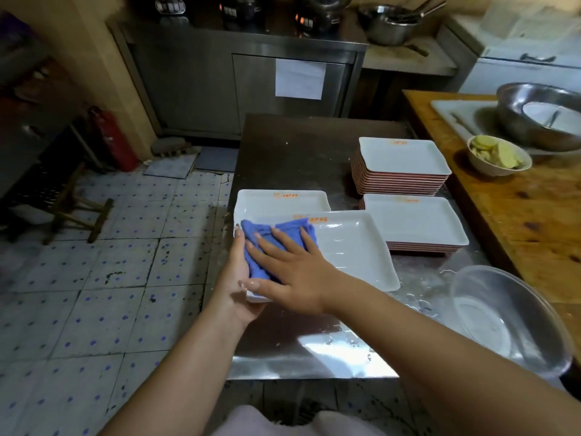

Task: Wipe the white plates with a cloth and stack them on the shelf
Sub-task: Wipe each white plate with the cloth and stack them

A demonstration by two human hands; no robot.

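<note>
Centre frame, on steel desk (314, 357): left hand (237, 278) grips white plate (352, 247) by its near left edge; right hand (292, 272), fingers flat, presses blue cloth (267, 243) onto it. Beyond: second plate (283, 201). Right, farther: two plate stacks (412, 221), (402, 158).

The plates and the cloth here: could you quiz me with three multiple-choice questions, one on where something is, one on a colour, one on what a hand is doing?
1. Where does the tallest stack of plates stand?
A. On the floor
B. At the far right of the steel table
C. In the clear bowl

2. What colour is the cloth?
A. Blue
B. Red
C. Yellow

3. What is the right hand doing?
A. Hanging idle
B. Lifting a bowl
C. Pressing the cloth flat onto the held plate

Answers: 1 B, it sits behind the lower stack; 2 A, plainly blue; 3 C, fingers lie spread on the cloth while the left hand grips the plate's edge.
</note>
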